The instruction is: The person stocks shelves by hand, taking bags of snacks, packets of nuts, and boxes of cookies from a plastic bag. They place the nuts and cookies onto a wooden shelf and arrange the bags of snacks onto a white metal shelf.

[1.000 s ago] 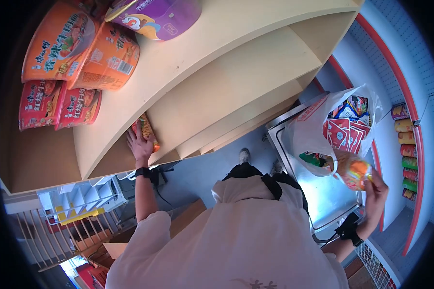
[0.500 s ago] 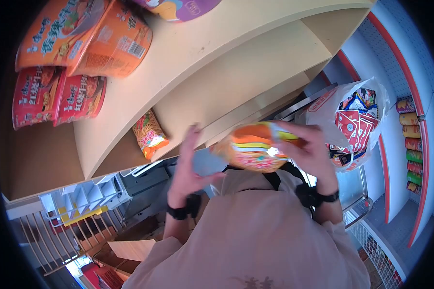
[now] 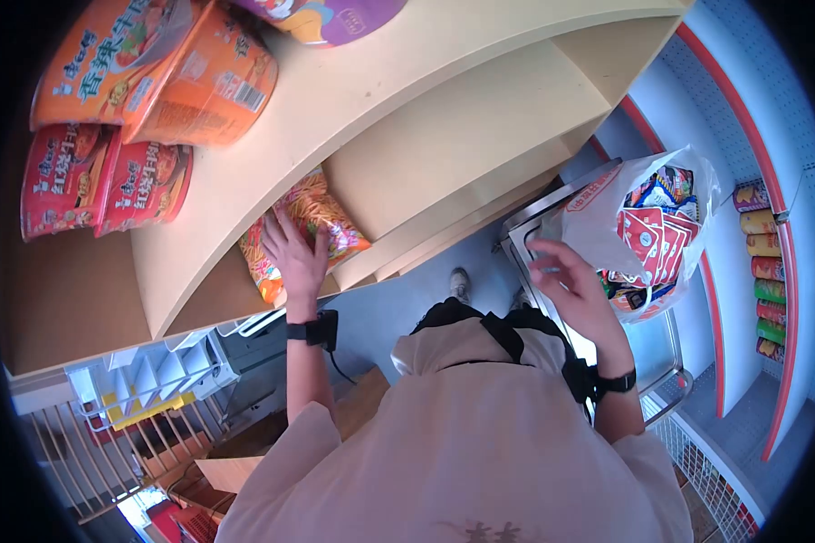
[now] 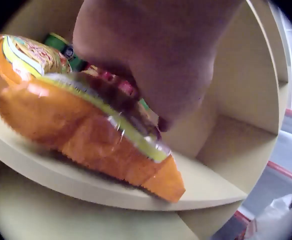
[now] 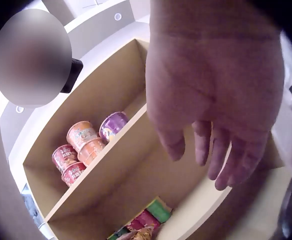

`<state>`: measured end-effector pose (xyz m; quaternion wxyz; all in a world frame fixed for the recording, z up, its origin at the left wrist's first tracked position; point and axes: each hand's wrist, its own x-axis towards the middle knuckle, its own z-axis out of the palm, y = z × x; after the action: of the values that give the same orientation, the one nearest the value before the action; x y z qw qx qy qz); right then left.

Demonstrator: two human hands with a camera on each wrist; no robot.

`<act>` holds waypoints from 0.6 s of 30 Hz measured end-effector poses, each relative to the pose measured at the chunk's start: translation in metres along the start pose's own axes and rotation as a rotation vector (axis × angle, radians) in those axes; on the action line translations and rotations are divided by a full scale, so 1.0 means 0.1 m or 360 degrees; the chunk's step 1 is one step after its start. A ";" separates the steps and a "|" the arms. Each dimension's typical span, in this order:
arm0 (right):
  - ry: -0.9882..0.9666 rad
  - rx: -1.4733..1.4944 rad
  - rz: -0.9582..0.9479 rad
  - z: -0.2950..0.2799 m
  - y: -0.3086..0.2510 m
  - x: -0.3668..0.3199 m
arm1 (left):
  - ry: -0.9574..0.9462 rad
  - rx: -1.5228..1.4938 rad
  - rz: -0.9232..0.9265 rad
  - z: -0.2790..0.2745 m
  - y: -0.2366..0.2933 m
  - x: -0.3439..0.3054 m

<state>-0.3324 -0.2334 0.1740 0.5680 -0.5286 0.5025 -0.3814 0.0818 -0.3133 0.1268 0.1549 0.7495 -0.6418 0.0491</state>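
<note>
My left hand [image 3: 294,253] rests with extended fingers on an orange snack bag [image 3: 335,217] lying on the curved shelf [image 3: 462,145]. The left wrist view shows that bag's orange end [image 4: 71,120] at the shelf's front edge, under the hand; the fingertips are hidden there. Beside it lies a second orange snack bag [image 4: 31,55] printed with noodle-like sticks. My right hand [image 3: 572,285] hangs in the air left of a white plastic bag [image 3: 598,213], holding nothing. In the right wrist view its fingers [image 5: 218,155] hang loosely, slightly bent.
Orange and red noodle tubs [image 3: 204,86] and a purple tub [image 3: 335,18] stand on the upper shelf. Colourful packets [image 3: 656,235] fill the plastic bag, which stands on a metal cart [image 3: 656,348]. Green and red packs [image 5: 158,210] lie deeper in the lower shelf.
My right hand brought a snack bag from the plastic bag across to the middle, then let it go. It now lies on the shelf under my left hand, beside the other bag.
</note>
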 end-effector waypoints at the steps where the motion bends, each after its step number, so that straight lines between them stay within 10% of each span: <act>1: 0.0067 0.0001 0.0017 -0.07 0.01 -0.11 | -0.0037 0.0422 0.0263 0.05 0.01 0.04; 14: 0.1375 -0.0041 -0.0268 -1.14 0.12 -1.10 | 0.0174 -0.0056 0.0533 0.48 -0.36 0.31; 18: 0.0698 -0.0744 -0.0009 -1.01 0.52 -0.98 | 0.0385 -0.0167 0.0498 0.46 -0.10 0.23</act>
<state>-0.4557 -0.1524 0.1454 0.3083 -0.5513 0.6855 -0.3621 0.0893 -0.3478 0.0877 0.2602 0.6202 -0.7288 0.1286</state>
